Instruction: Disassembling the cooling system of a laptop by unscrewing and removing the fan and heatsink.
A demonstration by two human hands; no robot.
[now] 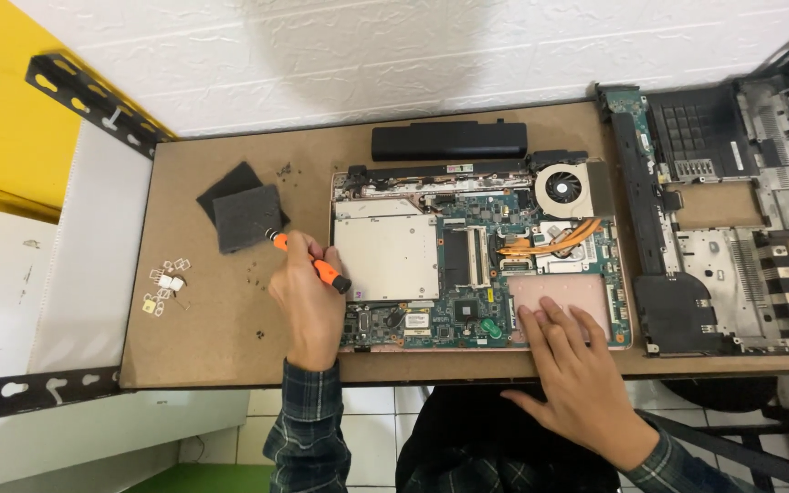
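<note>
While left hand (308,301) grips orange screwdriver (308,260) left of opened laptop board (477,265), fingers wrapped tight; right hand (582,374) flat, fingers spread on board's front edge. Mid-unscrewing probably; next calls for seating tip.

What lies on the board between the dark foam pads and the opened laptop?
In the head view, the left hand holding an orange screwdriver lies between the foam pads and the laptop.
</note>
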